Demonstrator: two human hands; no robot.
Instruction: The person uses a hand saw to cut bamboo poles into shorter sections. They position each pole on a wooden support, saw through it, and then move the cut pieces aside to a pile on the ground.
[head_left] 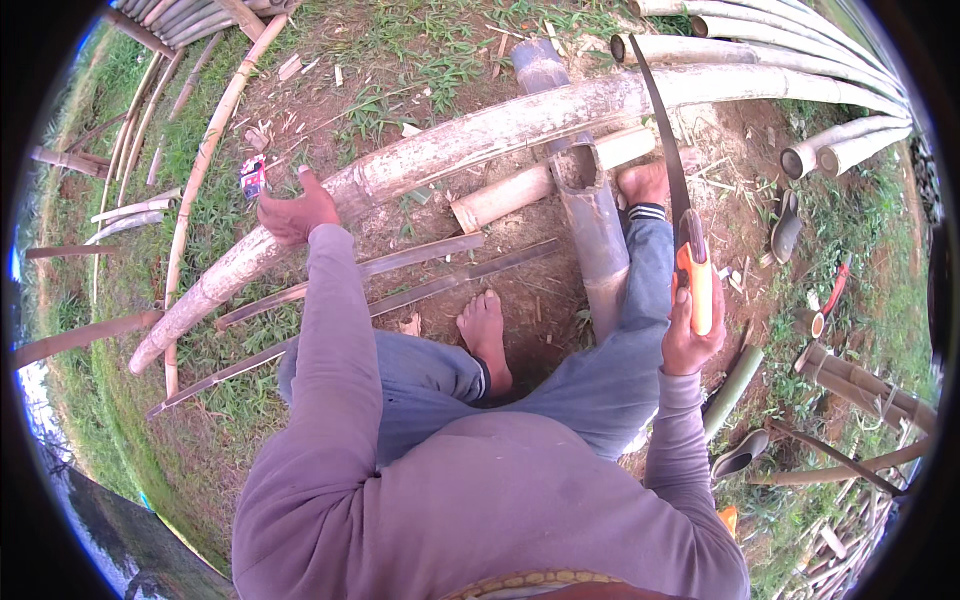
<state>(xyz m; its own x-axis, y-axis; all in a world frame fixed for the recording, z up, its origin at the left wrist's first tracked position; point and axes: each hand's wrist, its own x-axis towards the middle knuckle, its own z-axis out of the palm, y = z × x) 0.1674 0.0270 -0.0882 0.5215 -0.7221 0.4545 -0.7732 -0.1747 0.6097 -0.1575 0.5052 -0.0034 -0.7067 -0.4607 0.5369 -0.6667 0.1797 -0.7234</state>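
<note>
A long, pale bamboo pole (470, 143) slants across in front of me, its near end at the lower left. My left hand (298, 212) rests on this pole, thumb raised and fingers curved over its far side. In my right hand (692, 335) is a hand saw (694, 270) with an orange handle, its dark curved blade pointing away and crossing the pole on the right. Beneath the pole stands a thick grey bamboo piece (590, 220) with a notch cut into it. A shorter bamboo length (505, 197) lies crosswise beside the notch.
Several bamboo poles (770, 55) lie at the far right. Split bamboo strips (420, 288) lie near my bare feet. A red and white packet (253, 177) sits left of the pole. Loose shoes (786, 226) and a red-handled tool (838, 288) are on the right. Bamboo framing (205, 170) stands left.
</note>
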